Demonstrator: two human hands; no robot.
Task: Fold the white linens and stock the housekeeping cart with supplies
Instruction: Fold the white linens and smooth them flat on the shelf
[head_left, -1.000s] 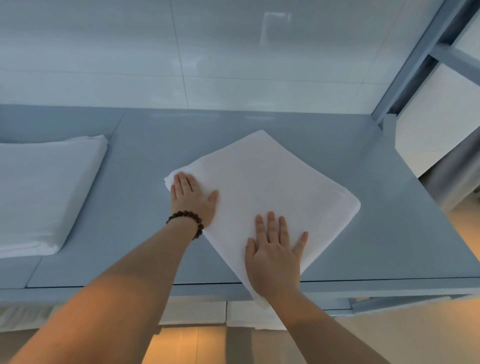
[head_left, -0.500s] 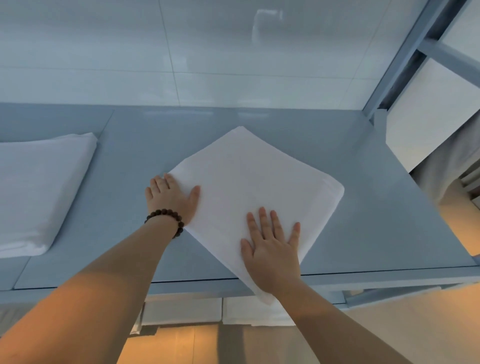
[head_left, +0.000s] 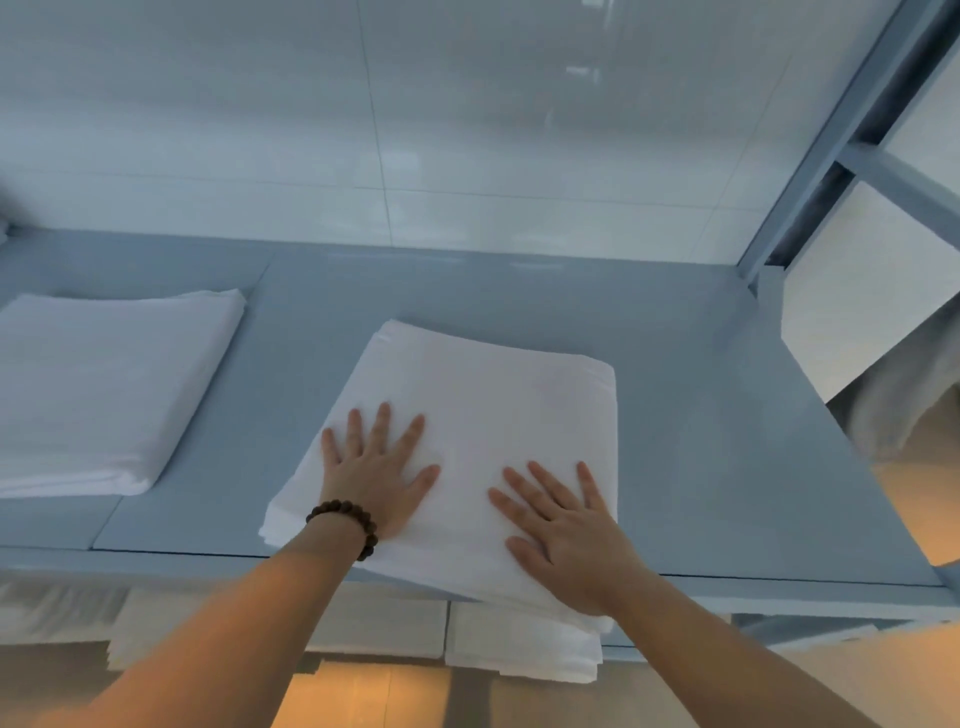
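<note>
Folded linen (head_left: 493, 405) sits mid-shelf (head_left: 675, 415), near edge overhanging the front. Left hand (head_left: 382, 478) lies flat on its near-left part, right hand (head_left: 566, 540) flat on near-right. Second linen stack (head_left: 104, 384) well apart, left. More stacks (head_left: 519, 654) on the level below. Frame post (head_left: 831, 130) back right.
</note>
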